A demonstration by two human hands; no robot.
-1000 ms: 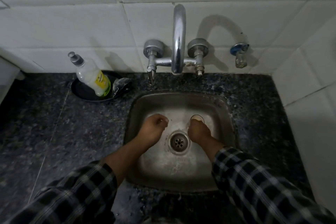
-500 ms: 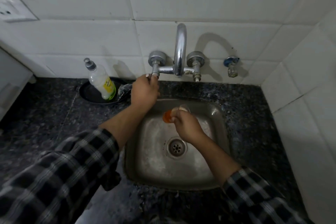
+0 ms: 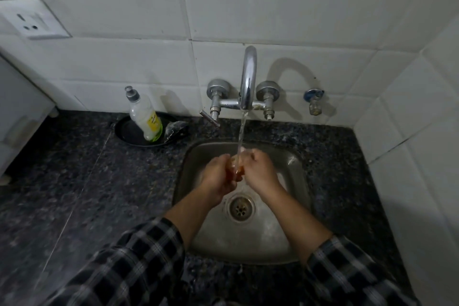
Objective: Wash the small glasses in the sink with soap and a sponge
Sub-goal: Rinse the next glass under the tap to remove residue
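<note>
We hold small glass (image 3: 235, 169) under tap stream (image 3: 240, 135), fingers of left hand (image 3: 218, 176) and right hand (image 3: 259, 172) curled round it. Risk: wet glass slips, cracks in sink (image 3: 275, 238).

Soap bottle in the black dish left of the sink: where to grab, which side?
Grip the clear plastic soap bottle round its pale body, between grey cap and yellow label, coming from the front-left. It leans, cap tilted left, base in the black round dish; tiled wall behind, a crumpled silvery scrubber close on its right. Left hand is nearer, likely best.
</note>
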